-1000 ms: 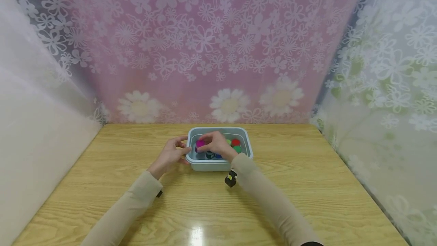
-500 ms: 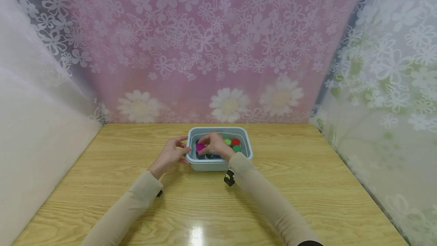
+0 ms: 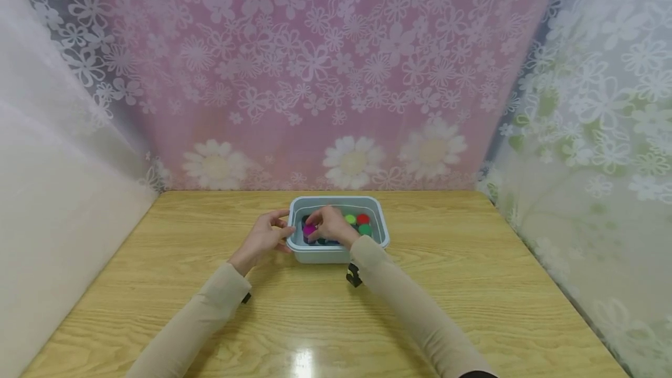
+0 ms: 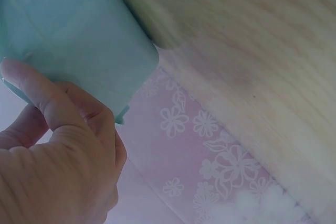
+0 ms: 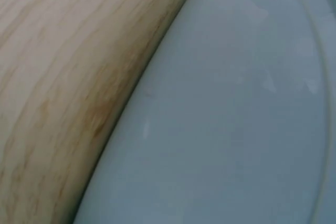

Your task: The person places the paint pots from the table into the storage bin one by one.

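A light blue-grey plastic tub [image 3: 336, 200] stands on the table and holds several small round pieces with coloured tops. My left hand [image 3: 262, 237] holds the tub's left rim, thumb over the edge and fingers outside; the left wrist view shows this hand [image 4: 68, 129] against the tub wall [image 4: 94, 40]. Inside, my right hand [image 3: 335, 226] pinches a small dark container with a magenta lid [image 3: 310, 230] between thumb and fingers. To its right are lime green [image 3: 350, 219], red [image 3: 363, 219] and green [image 3: 364, 230] tops. The right wrist view shows mostly the tub's outer wall [image 5: 210, 108], without the hand.
The wooden table [image 3: 446, 284] extends around the tub on every side. Behind it hangs a pink flowered curtain [image 3: 294, 104], with pale sheets at left and right [image 3: 604, 133]. A black wrist device [image 3: 354, 276] hangs below the right sleeve.
The magenta-lidded container has shifted slightly toward me with my right hand, uncovering a dark piece behind it. My left hand stays on the rim.
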The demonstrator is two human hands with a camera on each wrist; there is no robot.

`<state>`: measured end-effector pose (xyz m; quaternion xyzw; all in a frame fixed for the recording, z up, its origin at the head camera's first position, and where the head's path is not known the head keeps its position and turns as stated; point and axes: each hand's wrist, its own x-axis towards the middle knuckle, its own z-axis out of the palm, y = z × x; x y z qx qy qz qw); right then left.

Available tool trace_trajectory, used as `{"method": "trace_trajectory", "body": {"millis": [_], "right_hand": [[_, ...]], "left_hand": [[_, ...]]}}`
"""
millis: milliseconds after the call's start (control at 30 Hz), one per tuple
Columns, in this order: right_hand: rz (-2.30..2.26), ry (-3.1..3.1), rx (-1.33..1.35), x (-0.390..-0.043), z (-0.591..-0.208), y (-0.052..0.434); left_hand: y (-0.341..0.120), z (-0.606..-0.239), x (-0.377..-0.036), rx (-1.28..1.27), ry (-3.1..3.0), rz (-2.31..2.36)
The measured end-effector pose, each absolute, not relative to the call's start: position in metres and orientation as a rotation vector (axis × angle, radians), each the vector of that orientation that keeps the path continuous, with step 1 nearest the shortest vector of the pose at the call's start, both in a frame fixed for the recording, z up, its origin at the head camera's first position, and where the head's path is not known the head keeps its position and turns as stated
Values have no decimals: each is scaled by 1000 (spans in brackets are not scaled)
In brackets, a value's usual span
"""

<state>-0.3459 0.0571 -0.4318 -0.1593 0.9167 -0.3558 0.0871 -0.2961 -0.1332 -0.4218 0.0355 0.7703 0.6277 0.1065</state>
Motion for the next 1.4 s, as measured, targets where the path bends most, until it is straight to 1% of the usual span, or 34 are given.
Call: {"method": "trace_trajectory", "body": {"millis": [600,767,1000,1267,1400], "right_hand": [[-1252,2590,-545,-335,-419,81],[-1370,2507,-509,-329,-411,89],[-1384,2494,-493,-324,-408,105],[-1482,2436,-588,-316,-401,135],[-1500,2530,-574,-312,-401,152]], "left_hand": [[-131,-432,-303,107,2289,1849],[-134,-431,-302,128,2332,1814],[-135,-428,-301,127,2392,1764],[-143,-425,-304,218,2463,1605],[-148,-418,-306,293,2584,1419]]}}
